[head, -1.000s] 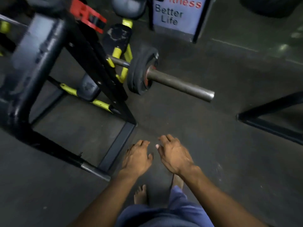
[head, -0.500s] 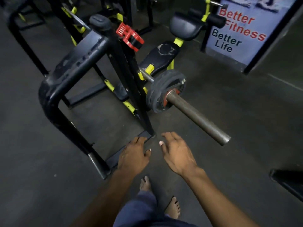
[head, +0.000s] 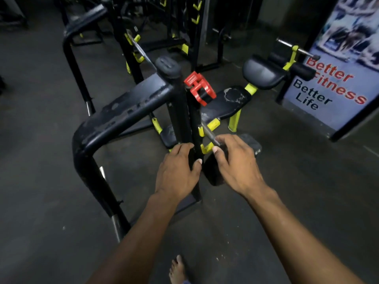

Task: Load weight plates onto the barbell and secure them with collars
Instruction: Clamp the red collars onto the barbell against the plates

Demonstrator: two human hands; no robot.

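Two hands show: the left hand (head: 176, 171) and the right hand (head: 235, 162). One red collar (head: 200, 90) hangs on one black rack (head: 131, 111). One weight plate (head: 213, 173), one barbell (head: 209, 133), one padded bench (head: 225, 103), one poster (head: 336, 93) and one bare foot (head: 178, 269) are visible.

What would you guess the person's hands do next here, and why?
Probably lift a hand to the red collar clipped high on the black rack post. A weight plate already sits on the bar, both hands, left and right, are open and hold nothing, and the collar is not yet on the bar.
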